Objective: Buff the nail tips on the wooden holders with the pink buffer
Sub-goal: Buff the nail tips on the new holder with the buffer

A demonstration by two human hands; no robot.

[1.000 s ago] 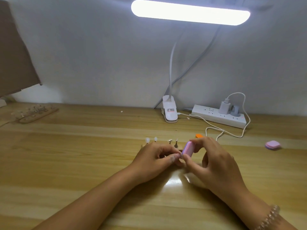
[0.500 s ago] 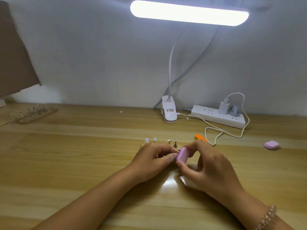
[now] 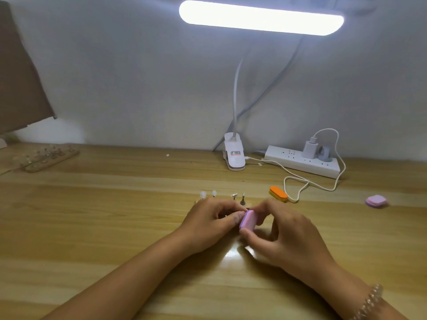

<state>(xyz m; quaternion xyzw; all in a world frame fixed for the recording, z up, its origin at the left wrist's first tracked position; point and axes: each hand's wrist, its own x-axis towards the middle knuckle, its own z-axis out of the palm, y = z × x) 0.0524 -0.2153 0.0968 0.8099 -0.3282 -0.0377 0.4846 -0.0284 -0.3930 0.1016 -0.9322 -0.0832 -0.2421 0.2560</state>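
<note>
The right hand [image 3: 284, 229] pinches the buffer [image 3: 248, 220] by its ends, face free to rub, at 3 o'clock of the left hand [image 3: 208, 220], whose curled fingers likely steady something; what, I cannot tell. Spare tips [image 3: 214, 193] stand at 12 o'clock

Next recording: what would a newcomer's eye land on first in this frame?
The glowing white bar lamp across the top of the frame dominates. Below it, mid-table, the right hand pinches a small pink rectangular buffer block right beside the curled left hand, with small nail tips on stands just behind the knuckles. A small orange buffer block lies to their right.
</note>
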